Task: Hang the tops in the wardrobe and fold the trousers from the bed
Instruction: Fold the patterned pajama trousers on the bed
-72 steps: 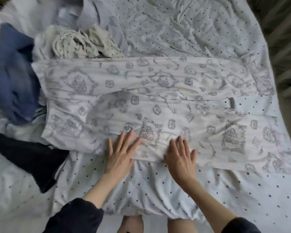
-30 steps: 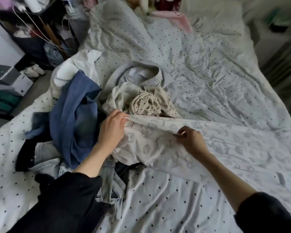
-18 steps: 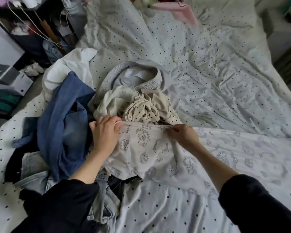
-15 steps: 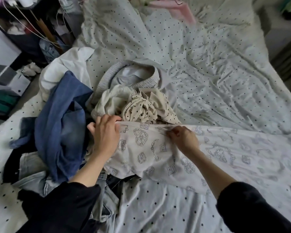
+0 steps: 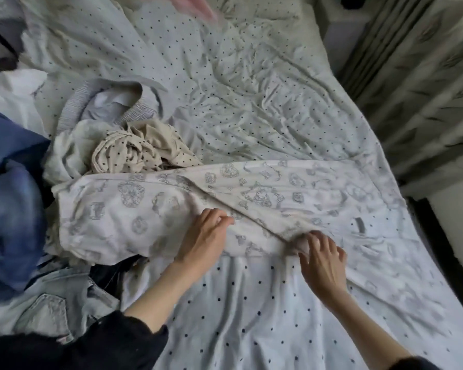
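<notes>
Printed trousers (image 5: 150, 217) (bed (image 5: 251, 108))

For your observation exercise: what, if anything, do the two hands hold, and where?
Both hands, left and right, grip the printed trousers along their near folded edge.
</notes>
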`<action>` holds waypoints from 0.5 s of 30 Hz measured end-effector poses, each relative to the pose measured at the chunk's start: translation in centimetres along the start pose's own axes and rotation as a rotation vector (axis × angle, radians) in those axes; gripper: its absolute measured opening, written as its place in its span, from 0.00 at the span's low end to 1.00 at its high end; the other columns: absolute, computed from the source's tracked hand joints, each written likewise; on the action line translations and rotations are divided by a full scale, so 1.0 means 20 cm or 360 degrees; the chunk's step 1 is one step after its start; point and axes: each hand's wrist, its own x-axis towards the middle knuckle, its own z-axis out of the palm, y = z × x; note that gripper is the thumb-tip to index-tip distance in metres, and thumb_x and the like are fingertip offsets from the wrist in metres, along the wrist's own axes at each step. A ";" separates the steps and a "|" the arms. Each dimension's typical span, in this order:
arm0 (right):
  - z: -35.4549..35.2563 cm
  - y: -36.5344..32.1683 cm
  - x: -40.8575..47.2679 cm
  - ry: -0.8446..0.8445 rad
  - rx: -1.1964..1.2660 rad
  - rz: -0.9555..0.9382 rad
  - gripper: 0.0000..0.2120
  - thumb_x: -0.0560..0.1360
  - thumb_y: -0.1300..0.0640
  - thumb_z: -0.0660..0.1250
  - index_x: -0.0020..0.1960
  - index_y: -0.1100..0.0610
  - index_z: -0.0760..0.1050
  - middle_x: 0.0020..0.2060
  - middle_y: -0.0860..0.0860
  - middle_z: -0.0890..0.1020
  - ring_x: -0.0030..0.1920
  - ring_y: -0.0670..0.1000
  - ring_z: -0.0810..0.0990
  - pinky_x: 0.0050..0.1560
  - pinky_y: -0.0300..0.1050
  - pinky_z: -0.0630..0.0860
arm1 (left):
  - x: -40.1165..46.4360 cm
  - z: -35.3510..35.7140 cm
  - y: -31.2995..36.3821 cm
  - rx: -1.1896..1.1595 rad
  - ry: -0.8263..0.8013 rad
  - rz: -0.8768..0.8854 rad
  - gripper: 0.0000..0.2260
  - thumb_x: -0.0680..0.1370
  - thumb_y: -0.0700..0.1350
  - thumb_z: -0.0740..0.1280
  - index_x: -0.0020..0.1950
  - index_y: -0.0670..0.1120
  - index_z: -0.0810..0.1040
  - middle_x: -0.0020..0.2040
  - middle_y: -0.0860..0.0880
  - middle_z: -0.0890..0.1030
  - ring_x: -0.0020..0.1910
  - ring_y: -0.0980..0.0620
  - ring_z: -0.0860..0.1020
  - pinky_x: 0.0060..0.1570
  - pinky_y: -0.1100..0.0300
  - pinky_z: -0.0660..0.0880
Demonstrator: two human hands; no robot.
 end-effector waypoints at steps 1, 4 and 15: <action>0.01 0.10 -0.02 0.0002 -0.0011 0.0036 0.20 0.75 0.56 0.65 0.66 0.57 0.70 0.66 0.54 0.71 0.66 0.57 0.69 0.62 0.56 0.62 | 0.01 0.07 0.09 -0.0030 -0.0036 0.0069 0.19 0.59 0.27 0.75 0.46 0.43 0.83 0.43 0.47 0.80 0.40 0.46 0.80 0.37 0.56 0.78; 0.04 0.33 -0.04 -0.0025 -0.0055 0.0127 0.21 0.73 0.55 0.68 0.65 0.58 0.72 0.66 0.56 0.72 0.66 0.57 0.70 0.61 0.58 0.63 | 0.06 0.24 0.30 -0.0085 -0.0173 0.0207 0.22 0.57 0.27 0.75 0.47 0.44 0.82 0.44 0.48 0.81 0.42 0.47 0.80 0.38 0.56 0.78; 0.15 1.01 -0.04 -0.0294 -0.0110 -0.0272 0.45 0.72 0.40 0.65 0.76 0.51 0.39 0.75 0.52 0.40 0.76 0.57 0.42 0.71 0.65 0.44 | 0.19 0.64 0.83 0.0191 -0.0403 0.0184 0.29 0.57 0.27 0.74 0.54 0.50 0.83 0.59 0.42 0.79 0.59 0.41 0.77 0.57 0.43 0.72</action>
